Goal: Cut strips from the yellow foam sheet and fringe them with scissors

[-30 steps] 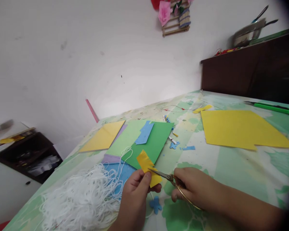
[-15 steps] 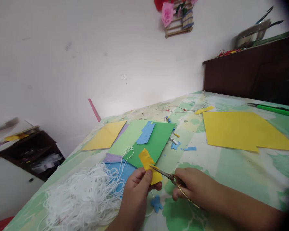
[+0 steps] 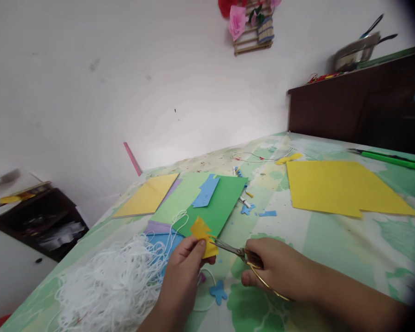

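While the left hand held a small yellow piece in a narrow pinch between thumb and fingers, the right hand was curled around the gold-coloured handles of a pair of scissors. The slightly parted blades met the notched edge of the yellow piece, just right of the left thumb. Below and between the hands, a blue cut-out shape lay beside a thin white cord. Left of the left hand, a heap of white string covered part of the patterned counter.

Just beyond the left hand, a blue offcut rested across a light green sheet and a darker green sheet. Farther out, beyond the right hand, lay a large yellow sheet, with a green-handled tool past its far right edge.

Well off to the left of both hands, an open-fronted cabinet held white papers. Beyond the right hand, a metal pan sat on a dark brown cabinet; a pink flower hung on the white wall ahead.
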Motion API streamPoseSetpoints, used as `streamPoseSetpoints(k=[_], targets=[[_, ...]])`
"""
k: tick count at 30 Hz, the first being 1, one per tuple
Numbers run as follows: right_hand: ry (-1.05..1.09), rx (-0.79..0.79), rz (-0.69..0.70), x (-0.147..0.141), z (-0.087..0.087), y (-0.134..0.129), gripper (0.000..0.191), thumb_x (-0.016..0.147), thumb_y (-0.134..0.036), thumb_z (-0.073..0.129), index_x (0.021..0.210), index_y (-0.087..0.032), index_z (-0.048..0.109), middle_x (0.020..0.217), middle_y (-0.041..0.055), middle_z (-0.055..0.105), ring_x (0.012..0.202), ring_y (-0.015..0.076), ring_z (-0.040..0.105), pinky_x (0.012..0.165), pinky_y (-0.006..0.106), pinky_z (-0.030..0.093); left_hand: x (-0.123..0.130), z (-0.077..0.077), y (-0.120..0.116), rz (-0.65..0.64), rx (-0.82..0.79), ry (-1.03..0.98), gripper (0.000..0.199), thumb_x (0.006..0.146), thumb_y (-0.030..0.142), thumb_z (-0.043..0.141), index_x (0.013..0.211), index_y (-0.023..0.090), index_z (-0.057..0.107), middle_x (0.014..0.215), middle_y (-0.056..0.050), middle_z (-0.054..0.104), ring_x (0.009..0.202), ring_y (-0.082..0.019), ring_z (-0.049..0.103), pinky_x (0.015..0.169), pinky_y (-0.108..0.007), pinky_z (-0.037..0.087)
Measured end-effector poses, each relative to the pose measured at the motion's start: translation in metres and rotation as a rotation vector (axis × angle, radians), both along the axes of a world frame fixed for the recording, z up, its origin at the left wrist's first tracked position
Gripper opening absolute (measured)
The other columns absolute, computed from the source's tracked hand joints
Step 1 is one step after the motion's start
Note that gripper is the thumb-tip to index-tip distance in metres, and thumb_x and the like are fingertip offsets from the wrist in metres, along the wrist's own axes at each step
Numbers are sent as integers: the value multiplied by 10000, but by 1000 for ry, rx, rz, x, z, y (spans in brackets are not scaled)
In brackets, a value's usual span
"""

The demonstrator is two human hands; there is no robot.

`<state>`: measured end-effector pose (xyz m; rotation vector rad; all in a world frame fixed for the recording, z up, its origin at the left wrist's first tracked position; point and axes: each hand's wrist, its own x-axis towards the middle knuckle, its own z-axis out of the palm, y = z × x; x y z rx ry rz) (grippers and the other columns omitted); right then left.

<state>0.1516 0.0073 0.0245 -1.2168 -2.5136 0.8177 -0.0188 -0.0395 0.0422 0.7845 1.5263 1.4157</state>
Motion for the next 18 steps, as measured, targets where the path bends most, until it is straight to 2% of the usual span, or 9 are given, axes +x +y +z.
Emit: streamPoseSetpoints(k=[4,7,12,18], targets=[[-23,32,1,0,0,1,361,601,-550,493,638,-191,477,595,-17,479,503,108,378,419,213,204,-2,1,1,51,41,8,144,594,298,584,625,158,568,546,10,580,522,-109,534,425,-177,327],[-35,47,18,0,0,1,372,587,-558,502,635,-190,479,586,-18,480,502,109,381,419,213,210,-3,2,0,51,13,80,158,595,312,584,635,160,566,495,22,554,499,-118,527,395,-179,317],[-41,27,26,1,2,2,372,591,-554,500,629,-184,478,584,-16,480,505,108,387,419,213,216,-2,3,1,4,112,167,157,581,264,602,685,160,547,526,31,573,447,-94,501,444,-202,377],[89,-57,-10,1,-4,9,349,614,-530,501,622,-185,450,581,-29,451,514,103,379,428,209,243,-2,2,4,-30,38,216,130,616,292,564,648,167,551,441,46,519,409,-84,472,374,-165,316]])
